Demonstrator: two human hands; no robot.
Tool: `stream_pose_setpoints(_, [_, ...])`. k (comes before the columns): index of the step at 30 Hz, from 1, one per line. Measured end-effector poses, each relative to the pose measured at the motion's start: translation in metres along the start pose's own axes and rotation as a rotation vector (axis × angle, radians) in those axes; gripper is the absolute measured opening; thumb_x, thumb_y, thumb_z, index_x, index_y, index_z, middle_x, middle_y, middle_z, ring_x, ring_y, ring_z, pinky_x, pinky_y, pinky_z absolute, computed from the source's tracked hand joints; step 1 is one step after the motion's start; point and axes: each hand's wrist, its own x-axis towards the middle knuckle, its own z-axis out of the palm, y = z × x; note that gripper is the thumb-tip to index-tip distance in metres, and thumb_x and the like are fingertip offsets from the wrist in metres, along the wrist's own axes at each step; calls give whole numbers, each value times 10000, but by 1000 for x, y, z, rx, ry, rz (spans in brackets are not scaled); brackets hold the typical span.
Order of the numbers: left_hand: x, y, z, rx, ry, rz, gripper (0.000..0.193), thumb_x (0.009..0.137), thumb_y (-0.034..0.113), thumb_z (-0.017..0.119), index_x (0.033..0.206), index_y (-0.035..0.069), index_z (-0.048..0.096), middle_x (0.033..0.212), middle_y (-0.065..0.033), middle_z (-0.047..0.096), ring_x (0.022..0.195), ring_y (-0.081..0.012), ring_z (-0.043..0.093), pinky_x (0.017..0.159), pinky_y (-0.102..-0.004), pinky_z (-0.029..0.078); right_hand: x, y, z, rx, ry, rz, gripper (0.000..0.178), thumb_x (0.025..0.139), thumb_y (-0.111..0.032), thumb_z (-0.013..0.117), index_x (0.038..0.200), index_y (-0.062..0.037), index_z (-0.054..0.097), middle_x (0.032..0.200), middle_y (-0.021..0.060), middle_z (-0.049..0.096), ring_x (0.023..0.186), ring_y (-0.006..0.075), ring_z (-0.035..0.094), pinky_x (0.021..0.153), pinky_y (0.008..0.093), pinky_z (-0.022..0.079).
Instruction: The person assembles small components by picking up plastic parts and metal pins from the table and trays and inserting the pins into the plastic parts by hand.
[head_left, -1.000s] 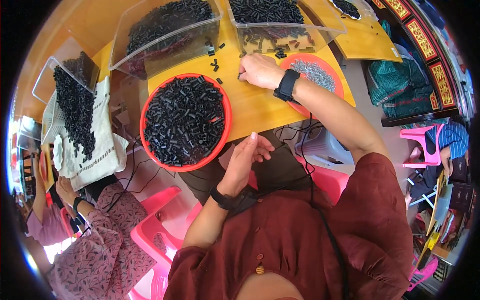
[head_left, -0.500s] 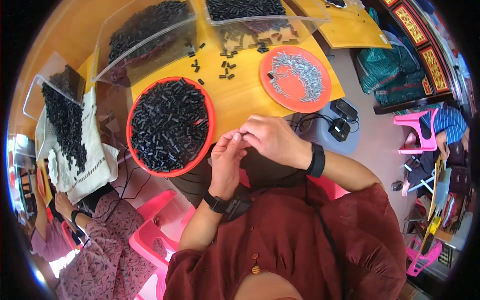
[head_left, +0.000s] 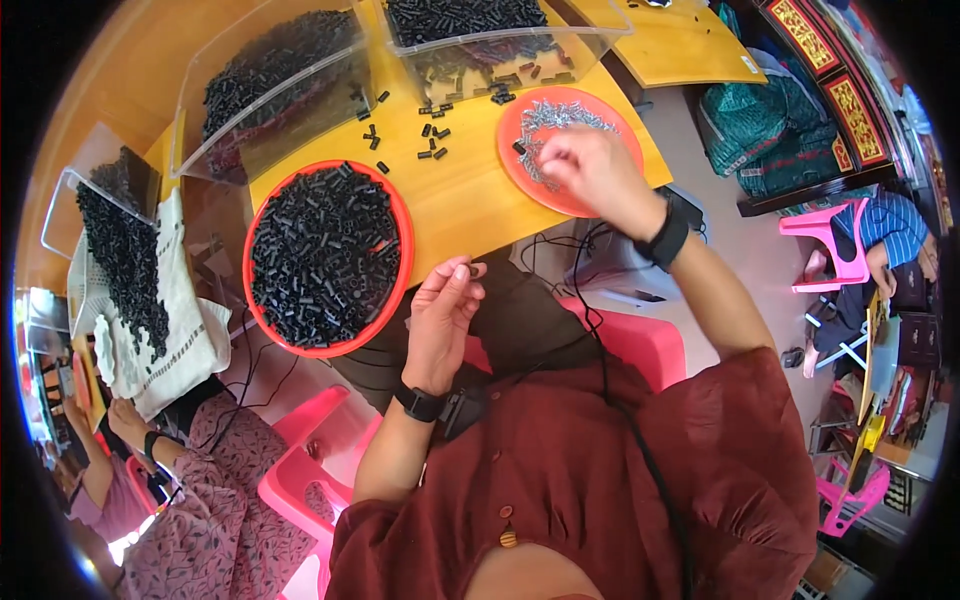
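My left hand (head_left: pixel 440 318) is over my lap, thumb and fingertips pinched round a small black plastic piece (head_left: pixel 474 270). Over the red plate (head_left: pixel 512 132) at the table's front right, my right hand (head_left: pixel 603 178) has its fingers curled together, and whatever may be in them is too small to make out. It partly covers the heap of small silver metal pins or screws (head_left: pixel 565 112) on that plate. A single black piece (head_left: pixel 519 147) lies at the plate's left side. To the left, a red basin (head_left: pixel 407 245) brims with short black plastic pieces (head_left: pixel 325 255).
Clear plastic bins (head_left: pixel 290 110) of black pieces stand along the table's back, with loose pieces (head_left: pixel 435 135) in front. A bluish tub (head_left: pixel 615 265) and black cables sit below the table's right corner. A co-worker (head_left: pixel 215 480) sits at left, near a pink chair (head_left: pixel 300 450).
My right hand has left my left hand and moved up and right to the plate. My left hand still pinches the small black piece, nearly in place. The view has shifted slightly.
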Motion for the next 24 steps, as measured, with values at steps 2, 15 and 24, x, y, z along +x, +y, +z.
stream_pose_setpoints(2, [1,2,2,3,13,-46,169,899,128,584,1049,54,609,973,-83,649,706,-81,584,632,-184,456,7,33,-3,-134,-40,66,45,744,-92,634,747,-47,629,762,137,611,740,319,603,641,405,459])
stream_pose_setpoints(15, [1,6,-1,-55,-31,-113,208,913,123,556,1108,58,587,978,-73,640,746,-91,588,673,-197,462,19,58,11,-236,-238,63,79,762,-85,624,793,-13,613,752,134,594,745,328,584,678,398,460])
stream_pose_setpoints(24, [5,5,-1,-128,-96,-19,175,915,102,543,1089,81,550,1010,-91,623,778,-104,586,705,-210,462,-17,-27,2,287,-111,153,86,819,-74,624,818,10,609,639,6,578,573,49,523,524,217,426])
